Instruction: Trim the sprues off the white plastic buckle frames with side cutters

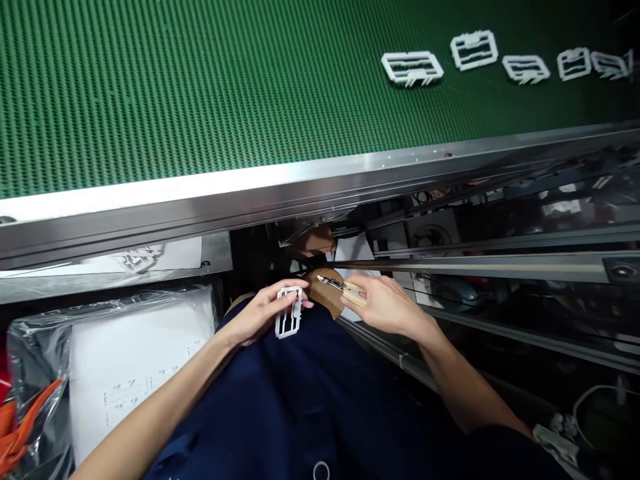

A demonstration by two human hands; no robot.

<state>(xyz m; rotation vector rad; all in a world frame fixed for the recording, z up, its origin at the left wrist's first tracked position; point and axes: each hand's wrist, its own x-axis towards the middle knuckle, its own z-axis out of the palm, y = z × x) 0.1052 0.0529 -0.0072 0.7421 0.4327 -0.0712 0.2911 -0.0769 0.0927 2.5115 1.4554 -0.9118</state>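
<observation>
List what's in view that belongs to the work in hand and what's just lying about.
In use: left hand gripping a white plastic frame; right hand pinching a wood-handled knife; matching frames on the green belt.

Lying about: white sheet in clear plastic; orange strap; white cable.

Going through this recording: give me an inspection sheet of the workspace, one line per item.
surface: green studded conveyor belt with a metal side rail.
job's things: white plastic frame; small cutter with pale handles; five similar white frames in a row on the belt.
clutter: clear plastic bag around a white printed sheet; orange strap at lower left.
grippers: left hand grips the white plastic frame; right hand holds the small cutter.
cables: white cable at lower right.
surroundings: dark machinery below the rail; navy garment on the person's lap.
</observation>
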